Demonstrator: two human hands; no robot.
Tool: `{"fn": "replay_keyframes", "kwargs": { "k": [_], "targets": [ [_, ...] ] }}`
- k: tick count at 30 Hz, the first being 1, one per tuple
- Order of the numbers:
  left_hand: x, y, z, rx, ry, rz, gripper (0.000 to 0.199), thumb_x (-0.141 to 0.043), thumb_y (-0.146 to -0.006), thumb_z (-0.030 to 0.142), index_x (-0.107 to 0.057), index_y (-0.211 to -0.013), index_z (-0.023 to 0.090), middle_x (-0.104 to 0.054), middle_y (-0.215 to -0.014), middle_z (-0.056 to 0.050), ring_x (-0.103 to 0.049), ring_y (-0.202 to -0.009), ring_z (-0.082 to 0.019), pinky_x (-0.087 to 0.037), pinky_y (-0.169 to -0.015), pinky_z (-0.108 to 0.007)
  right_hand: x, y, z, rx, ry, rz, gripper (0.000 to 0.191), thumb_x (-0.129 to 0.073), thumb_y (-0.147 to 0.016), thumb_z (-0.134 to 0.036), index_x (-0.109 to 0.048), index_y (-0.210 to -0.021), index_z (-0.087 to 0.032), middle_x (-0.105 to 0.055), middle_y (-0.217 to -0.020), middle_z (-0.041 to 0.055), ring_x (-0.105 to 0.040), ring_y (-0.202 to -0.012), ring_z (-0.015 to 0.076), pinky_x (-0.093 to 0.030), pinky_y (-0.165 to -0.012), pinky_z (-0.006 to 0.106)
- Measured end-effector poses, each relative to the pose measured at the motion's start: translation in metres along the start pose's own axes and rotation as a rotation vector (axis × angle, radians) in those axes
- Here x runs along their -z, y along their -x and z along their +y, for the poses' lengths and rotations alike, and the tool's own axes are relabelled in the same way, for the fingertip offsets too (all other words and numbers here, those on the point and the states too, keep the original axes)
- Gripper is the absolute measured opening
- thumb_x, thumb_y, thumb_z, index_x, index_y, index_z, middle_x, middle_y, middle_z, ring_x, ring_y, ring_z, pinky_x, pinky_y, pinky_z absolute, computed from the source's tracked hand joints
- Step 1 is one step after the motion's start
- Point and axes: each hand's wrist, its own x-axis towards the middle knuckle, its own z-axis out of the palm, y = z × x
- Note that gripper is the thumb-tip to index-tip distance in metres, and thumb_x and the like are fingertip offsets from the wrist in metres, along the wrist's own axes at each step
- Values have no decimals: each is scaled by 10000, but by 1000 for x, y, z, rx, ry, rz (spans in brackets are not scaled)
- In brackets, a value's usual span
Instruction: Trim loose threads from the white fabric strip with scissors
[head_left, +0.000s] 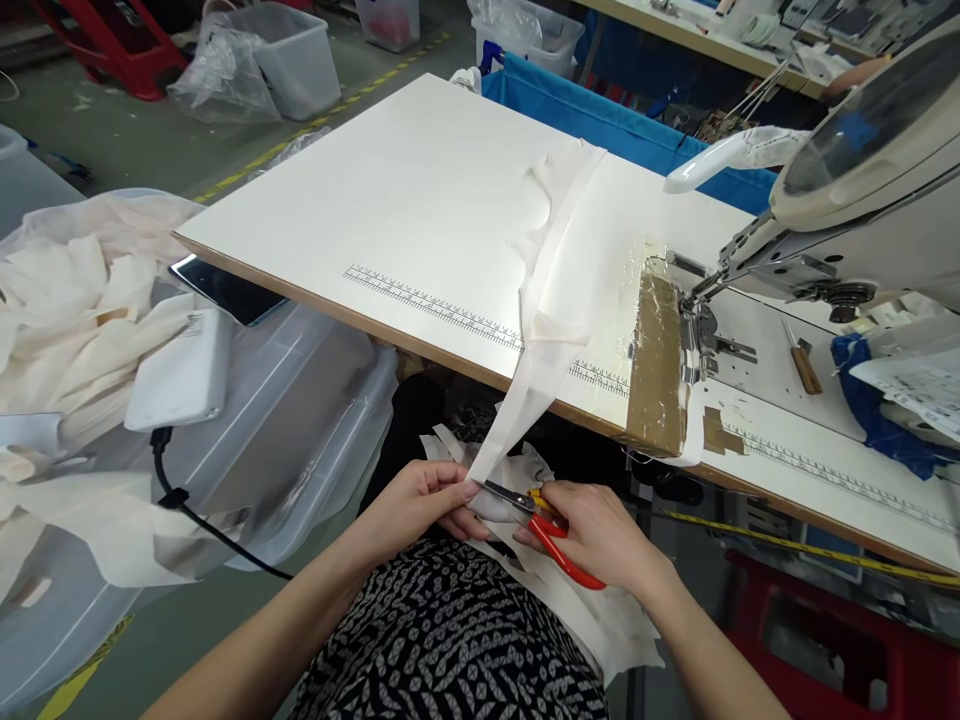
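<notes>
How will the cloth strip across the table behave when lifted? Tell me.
The cloth strip will probably be floppy: its edge ripples on the table. It looks thin, so likely light for its size. Lifted mid-length, it would probably tug at the left hand, which pinches it.

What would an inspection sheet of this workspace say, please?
Surface: white tabletop with printed rulers; brown tape by the sewing machine.
Items in use: pale fabric strip hanging over the edge; scissors at its end.
Clutter: fabric pieces, white device and dark-screened device by the clear bin.
Hands: left hand pinches the strip; right hand holds the scissors.
Cables: black cable plugged into the white device.
Surroundings: red stool, blue container, yellow floor markings.
</notes>
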Motion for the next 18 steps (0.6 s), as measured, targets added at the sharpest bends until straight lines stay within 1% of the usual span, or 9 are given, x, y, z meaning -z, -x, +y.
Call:
{"fn": "replay_keyframes", "kwargs": {
  "k": [4,10,14,18],
  "targets": [
    [0,-1,1,6,10,5,401,-602,-848,488,-604,-873,87,-722,-771,-128,-711,-721,-165,-556,-662,-203,-4,0,1,1,-1,33,572,-431,-864,-694,-392,-681,-153,-517,-654,12,-351,-553,76,-171,-568,220],
    [2,-2,1,19,-5,3,399,-605,-844,486,-597,-831,87,-720,-753,-129,-704,-688,-160,-543,-637,-196,-7,-2,6,8,48,23,561,-427,-875,-677,-409,-681,-150,-538,-664,18,-394,-562,82,-163,-568,235],
    [3,-1,2,46,-20,-13,392,-610,-836,478,-607,-887,89,-723,-762,-119,-708,-707,-168,-542,-645,-199,-3,-6,2,41,69,34,541,-433,-872,-677,-449,-736,-154,-568,-726,21,-450,-624,98,-181,-580,234],
    [3,0,4,51,-24,-22,407,-613,-829,485,-622,-929,90,-723,-757,-111,-707,-706,-169,-541,-646,-204,-4,-13,-3,51,92,50,544,-422,-875,-680,-444,-733,-154,-568,-733,20,-439,-622,97,-172,-576,232]
  ]
}}
